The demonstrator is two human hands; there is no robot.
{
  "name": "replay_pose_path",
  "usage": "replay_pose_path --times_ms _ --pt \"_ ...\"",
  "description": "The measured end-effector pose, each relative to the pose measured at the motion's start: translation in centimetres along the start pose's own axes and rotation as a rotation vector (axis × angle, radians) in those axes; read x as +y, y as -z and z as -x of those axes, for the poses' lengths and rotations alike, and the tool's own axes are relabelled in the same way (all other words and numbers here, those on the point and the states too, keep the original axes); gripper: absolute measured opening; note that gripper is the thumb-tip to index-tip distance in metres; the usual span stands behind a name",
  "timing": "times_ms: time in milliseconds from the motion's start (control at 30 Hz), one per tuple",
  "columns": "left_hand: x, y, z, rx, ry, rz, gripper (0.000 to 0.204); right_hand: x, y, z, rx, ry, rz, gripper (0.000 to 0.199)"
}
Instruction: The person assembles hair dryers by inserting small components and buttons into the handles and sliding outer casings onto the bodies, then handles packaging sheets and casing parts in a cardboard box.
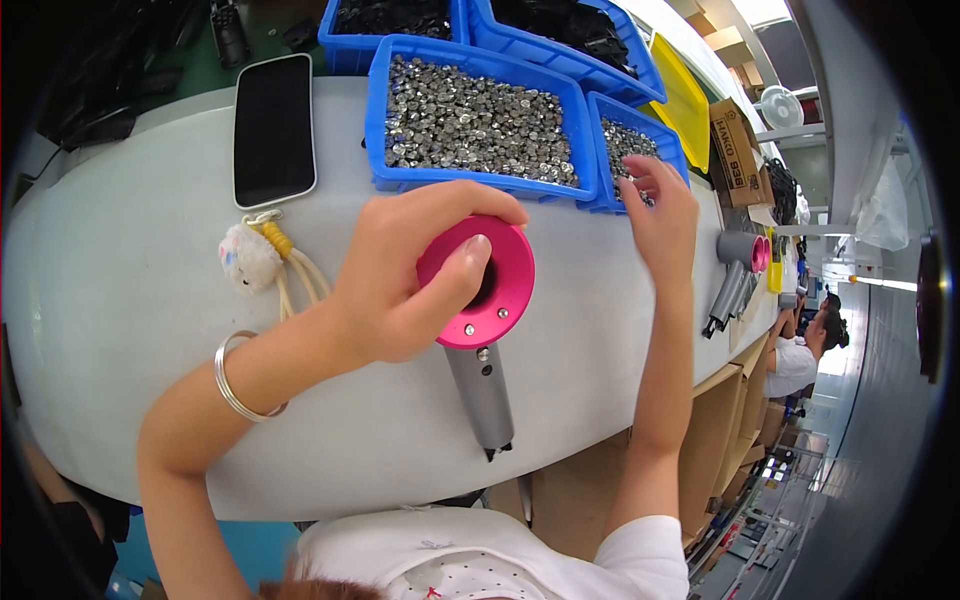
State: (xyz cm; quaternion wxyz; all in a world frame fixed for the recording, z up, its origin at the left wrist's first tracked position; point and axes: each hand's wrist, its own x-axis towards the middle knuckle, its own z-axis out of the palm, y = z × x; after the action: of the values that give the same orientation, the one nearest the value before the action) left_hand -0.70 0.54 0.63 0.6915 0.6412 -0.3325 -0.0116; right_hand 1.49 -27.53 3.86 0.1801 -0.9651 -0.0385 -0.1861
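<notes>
My left hand (400,270) is closed around the pink ring-shaped end of a grey hair dryer (480,390), its thumb across the dark central opening. The dryer's handle points toward me on the white table. Two small shiny round pieces show on the pink face, and another on the handle just below it. Over a small blue bin (672,150) of similar shiny pieces (622,137), my right hand (660,205) has its fingers curved and apart. I see nothing held between them.
A larger blue bin (480,185) of shiny pieces stands beyond the dryer, with blue bins of black parts behind. A phone (274,130) and a fluffy charm (250,258) lie left. More grey dryers (738,262) lie right, near a cardboard box (738,150). Another person (795,365) sits farther off.
</notes>
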Motion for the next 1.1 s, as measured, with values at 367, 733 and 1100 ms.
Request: replay_pose_path --times_ms 367,733,1100 --pt "-0.4 0.4 -0.9 -0.071 -0.208 -0.217 0.04 4.1 -1.5 -4.1 -0.079 -0.154 0.115 0.016" --pt "-1.3 1.0 -1.3 -0.232 0.074 0.111 0.038 0.6 1.9 1.4 0.062 -0.235 -0.504 0.019" --pt "-0.5 -0.1 -0.1 -0.068 0.081 -0.038 0.034 -6.1 -0.3 13.0 -0.228 -0.439 -1.516 0.013"
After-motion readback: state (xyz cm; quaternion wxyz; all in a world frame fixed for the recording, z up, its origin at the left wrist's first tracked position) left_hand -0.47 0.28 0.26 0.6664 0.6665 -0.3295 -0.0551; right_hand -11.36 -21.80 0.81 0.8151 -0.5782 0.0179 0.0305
